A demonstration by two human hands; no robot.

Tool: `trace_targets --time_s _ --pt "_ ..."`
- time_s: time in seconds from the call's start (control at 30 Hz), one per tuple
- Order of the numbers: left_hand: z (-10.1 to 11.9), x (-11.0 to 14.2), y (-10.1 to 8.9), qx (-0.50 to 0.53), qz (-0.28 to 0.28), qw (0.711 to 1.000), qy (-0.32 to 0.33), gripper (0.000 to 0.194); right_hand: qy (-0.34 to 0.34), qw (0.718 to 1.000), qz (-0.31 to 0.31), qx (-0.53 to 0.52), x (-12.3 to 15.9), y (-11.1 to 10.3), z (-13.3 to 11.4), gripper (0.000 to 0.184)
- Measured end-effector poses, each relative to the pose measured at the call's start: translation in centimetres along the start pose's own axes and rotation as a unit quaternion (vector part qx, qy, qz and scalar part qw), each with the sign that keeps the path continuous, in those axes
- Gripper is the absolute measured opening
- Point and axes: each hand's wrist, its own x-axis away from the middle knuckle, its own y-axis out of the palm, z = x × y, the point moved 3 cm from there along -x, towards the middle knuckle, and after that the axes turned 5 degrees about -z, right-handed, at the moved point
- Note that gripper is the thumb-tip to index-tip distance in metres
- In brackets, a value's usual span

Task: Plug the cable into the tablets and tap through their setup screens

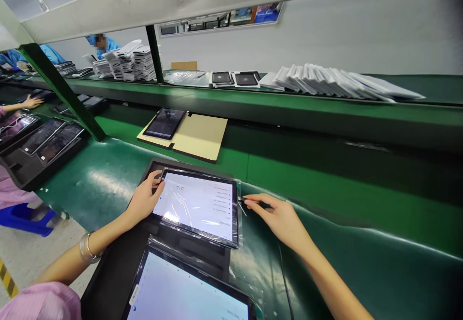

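Seemingly to steady the lit tablet [198, 209], the left hand [144, 195], half-open, rests on its left edge while the right hand [277, 215] pinches a small plug-like piece [242, 199] at the right.

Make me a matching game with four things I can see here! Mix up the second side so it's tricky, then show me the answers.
Things:
1. Left hand
2. Right hand
3. Pale yellow boards
4. Stool

Matches:
A. Blue
B. Pinching a small object by the right edge of the upper bright tablet
C. Under a dark-screened tablet
D. Touching the left edge of the upper bright tablet

Right pairs: 1-D, 2-B, 3-C, 4-A
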Motion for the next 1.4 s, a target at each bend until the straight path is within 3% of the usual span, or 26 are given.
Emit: trace_targets --time_s 0.2,0.37,0.47,0.53,0.6,0.67,0.8,0.9,1.0,1.07,1.13,1.2,1.23,1.3,1.4 --pt "0.8 0.3 0.1 -0.008 -0.002 1.0 -0.026 0.04 -0.002 0.998 0.038 -0.046 0.1 1.4 -0.5 0.049" --pt "1.3 0.0 -0.5 -0.085 -0.028 0.995 -0.035 0.055 0.024 0.996 0.04 -0.077 0.1 2.3 -0.3 0.06" --pt "4.0 -0.9 -0.3 -0.207 -0.027 0.976 0.061 0.065 0.035 0.995 -0.024 -0.093 -0.8 1.9 -0.6 0.061" --pt "7.3 -1.5 1.3 -0.255 -0.048 0.945 0.199 0.074 0.042 0.991 -0.08 -0.096 -1.6 1.6 -1.0 0.062" --pt "10.9 -2.0 4.3 -0.262 -0.113 0.9 0.328 0.083 0.049 0.986 -0.127 -0.092 -2.1 1.2 -1.4 0.063" --pt "14.0 -2.6 7.8 -0.263 -0.149 0.865 0.4 0.087 0.056 0.982 -0.163 -0.083 -2.4 0.9 -1.5 0.065" --pt "16.8 -3.9 13.8 -0.334 -0.189 0.823 0.418 0.071 0.058 0.977 -0.194 -0.067 -2.1 1.0 -1.5 0.069" --pt "16.6 -4.0 15.3 -0.374 -0.187 0.817 0.397 0.062 0.071 0.974 -0.201 -0.071 -2.0 1.5 -1.8 0.072" --pt "16.1 -3.6 15.3 -0.37 -0.178 0.819 0.402 0.06 0.093 0.967 -0.224 -0.073 -1.9 1.0 -2.2 0.072" --pt "15.9 -3.5 15.1 -0.368 -0.18 0.817 0.407 0.062 0.102 0.967 -0.224 -0.071 -1.6 -0.4 -2.0 0.071" --pt "15.8 -3.7 14.8 -0.362 -0.184 0.817 0.41 0.065 0.112 0.974 -0.18 -0.074 -0.5 -2.6 -0.8 0.069" --pt "15.6 -4.1 14.3 -0.334 -0.19 0.822 0.421 0.069 0.13 0.986 -0.041 -0.101 1.5 -5.1 1.3 0.065" --pt "15.5 -4.3 13.8 -0.31 -0.185 0.83 0.425 0.071 0.144 0.982 -0.021 -0.122 2.9 -5.8 2.5 0.064" --pt "14.6 -4.7 12.0 -0.257 -0.15 0.862 0.412 0.063 0.17 0.968 -0.053 -0.174 5.7 -6.1 4.6 0.06" --pt "11.4 -4.6 8.2 -0.229 -0.066 0.912 0.334 0.038 0.148 0.959 0.004 -0.241 9.0 -5.8 6.2 0.059"
